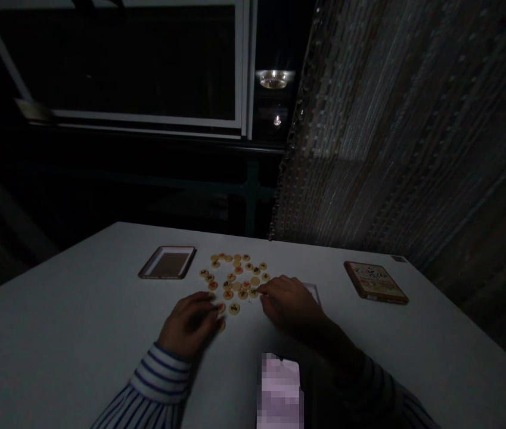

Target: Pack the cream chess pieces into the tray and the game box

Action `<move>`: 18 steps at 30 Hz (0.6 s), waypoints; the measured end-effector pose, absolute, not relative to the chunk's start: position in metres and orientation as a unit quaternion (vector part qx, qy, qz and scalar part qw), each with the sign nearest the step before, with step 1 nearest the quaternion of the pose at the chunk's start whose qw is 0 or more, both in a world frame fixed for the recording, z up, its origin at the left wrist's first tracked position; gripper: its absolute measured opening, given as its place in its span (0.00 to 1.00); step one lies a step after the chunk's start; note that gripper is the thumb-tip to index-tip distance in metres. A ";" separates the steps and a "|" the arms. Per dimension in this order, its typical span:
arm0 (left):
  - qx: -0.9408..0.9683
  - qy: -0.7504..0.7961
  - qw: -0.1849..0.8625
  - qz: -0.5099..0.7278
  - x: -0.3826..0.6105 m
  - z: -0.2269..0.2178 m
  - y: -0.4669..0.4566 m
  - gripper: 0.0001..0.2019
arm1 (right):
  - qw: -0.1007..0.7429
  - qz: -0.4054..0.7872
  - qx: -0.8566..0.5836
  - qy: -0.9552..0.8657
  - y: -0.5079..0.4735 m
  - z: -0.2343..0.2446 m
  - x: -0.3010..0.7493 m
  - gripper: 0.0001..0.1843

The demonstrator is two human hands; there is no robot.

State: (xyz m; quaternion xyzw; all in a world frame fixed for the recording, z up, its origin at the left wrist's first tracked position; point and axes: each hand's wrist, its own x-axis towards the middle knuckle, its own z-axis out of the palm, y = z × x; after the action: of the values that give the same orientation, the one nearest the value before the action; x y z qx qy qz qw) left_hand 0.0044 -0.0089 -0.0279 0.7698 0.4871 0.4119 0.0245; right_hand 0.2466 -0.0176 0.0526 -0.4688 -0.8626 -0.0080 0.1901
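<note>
Xiangqi pieces (233, 308), round and pale with red or black characters, lie loosely spread over the white table (101, 333). Some show blank faces. My left hand (192, 323) curves at the near left of the spread, fingers apart, with a few pieces beside its fingertips. Whether it touches them is hard to see in the dim light. At the right edge, my right hand (291, 302) reaches in low, its index fingertip at the rim of a black-marked piece (253, 293). That piece lies flat, and the hand's other fingers are bent and partly hidden.
An open shallow box tray (185, 271) sits at the back left. A lidded decorated box (375, 281) is on the right. Behind my right hand shows a pale tray's edge (314, 292). A lit phone (280, 387) lies in front. A bead curtain (369, 149) hangs beyond the table.
</note>
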 end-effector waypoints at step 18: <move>0.822 0.443 -0.120 0.338 -0.005 -0.059 -0.007 0.15 | 0.155 -0.016 -0.399 -0.904 -0.029 0.024 0.227 0.10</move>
State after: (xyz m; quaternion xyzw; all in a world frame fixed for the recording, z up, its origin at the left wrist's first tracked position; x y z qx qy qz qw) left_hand -0.0047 -0.0066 -0.0590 0.8220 0.4425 0.3376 -0.1203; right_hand 0.2266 -0.0287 0.0243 -0.3993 -0.9035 -0.0161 0.1546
